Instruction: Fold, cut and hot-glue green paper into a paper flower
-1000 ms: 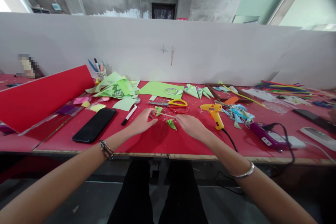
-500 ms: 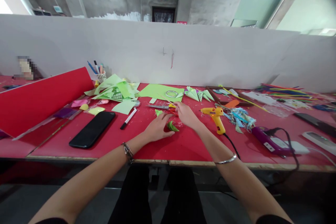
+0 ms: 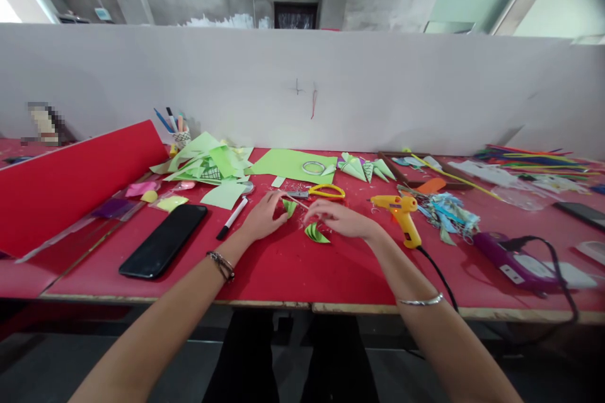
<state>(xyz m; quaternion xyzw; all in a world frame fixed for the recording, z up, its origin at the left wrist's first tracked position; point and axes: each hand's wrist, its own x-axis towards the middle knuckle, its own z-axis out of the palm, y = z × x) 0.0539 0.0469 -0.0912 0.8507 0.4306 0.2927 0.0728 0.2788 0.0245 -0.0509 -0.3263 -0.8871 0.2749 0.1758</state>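
A thin pale stick [image 3: 297,201] runs between my two hands, just in front of the yellow-handled scissors [image 3: 327,191]. My left hand [image 3: 265,217] is closed at the stick's left end, beside a small green paper piece [image 3: 289,207]. At the stick's right end, my right hand [image 3: 341,216] has its fingers pressed together on it. Below the right fingers, a curled green leaf-like piece [image 3: 316,233] lies on the red table [image 3: 283,271].
A yellow glue gun [image 3: 401,217] and blue scraps [image 3: 447,211] lie to the right, near a purple power strip [image 3: 513,261]. A black phone [image 3: 165,240], a marker [image 3: 232,218] and green paper sheets [image 3: 217,160] are on the left.
My left hand has moved left, off the curled green piece, and closed at the stick. My right hand has come down nearer, away from the scissors, whose yellow handles now show fully.
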